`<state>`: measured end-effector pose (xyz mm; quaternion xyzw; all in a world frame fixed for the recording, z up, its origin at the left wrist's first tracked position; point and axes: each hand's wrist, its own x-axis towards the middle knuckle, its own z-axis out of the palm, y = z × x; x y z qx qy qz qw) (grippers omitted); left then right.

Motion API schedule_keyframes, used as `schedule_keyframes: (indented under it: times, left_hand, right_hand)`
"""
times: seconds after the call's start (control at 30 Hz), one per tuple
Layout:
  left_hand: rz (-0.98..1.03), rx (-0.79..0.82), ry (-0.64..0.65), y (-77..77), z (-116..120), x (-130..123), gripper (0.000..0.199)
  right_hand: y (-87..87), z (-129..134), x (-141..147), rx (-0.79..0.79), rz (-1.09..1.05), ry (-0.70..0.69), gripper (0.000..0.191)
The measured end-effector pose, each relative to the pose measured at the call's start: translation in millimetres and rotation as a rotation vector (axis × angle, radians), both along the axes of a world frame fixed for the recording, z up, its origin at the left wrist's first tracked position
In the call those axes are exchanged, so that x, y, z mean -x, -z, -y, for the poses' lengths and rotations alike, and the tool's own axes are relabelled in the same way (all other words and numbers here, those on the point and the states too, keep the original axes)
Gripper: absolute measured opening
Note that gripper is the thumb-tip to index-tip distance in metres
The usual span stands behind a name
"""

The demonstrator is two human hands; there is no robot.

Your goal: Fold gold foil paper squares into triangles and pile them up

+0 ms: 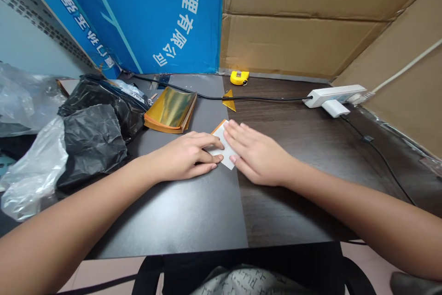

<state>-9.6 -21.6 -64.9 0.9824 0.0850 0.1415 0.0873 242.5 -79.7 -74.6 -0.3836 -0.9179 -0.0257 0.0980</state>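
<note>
A small sheet of paper (226,160) lies on the desk between my hands, white side up, with an orange-gold strip along its upper left edge. My left hand (193,154) rests on its left part, fingers spread and fingertips on the white surface. From the right, my right hand (257,152) lies flat over the sheet's other side, its fingers stretched out and hiding that part. Just behind them is a folded gold paper triangle (229,101). A stack of gold foil paper (171,108) sits to the left, beyond my left hand.
A black cable (262,98) crosses the desk to a white power strip (340,95) with a charger plugged in. At the back stands a yellow tape measure (239,77). Crumpled plastic bags (93,134) fill the left side. Blue and brown cardboard panels (304,46) wall the desk.
</note>
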Motion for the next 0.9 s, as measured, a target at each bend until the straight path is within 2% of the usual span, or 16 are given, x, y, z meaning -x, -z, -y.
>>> schedule_keyframes:
  times: [0.13,0.33,0.53,0.9]
  left_hand:
    - [-0.008,0.009,-0.032,-2.7,0.9,0.8,0.028]
    - [0.042,0.014,0.002,2.6,0.6,-1.6,0.023]
    - [-0.039,0.088,-0.063,4.7,4.7,-8.5,0.021]
    - [-0.05,0.191,0.016,-15.8,1.0,-1.8,0.024]
  right_hand:
    - [9.7,5.0,2.7,0.14,0.0,-0.055,0.065]
    - [12.8,-14.2,-10.8,0.178,-0.022,0.038,0.063]
    - [9.1,-19.5,-13.1,0.207,0.022,0.079,0.063]
    - [8.2,-18.9,-14.0,0.234,0.04,0.075,0.064]
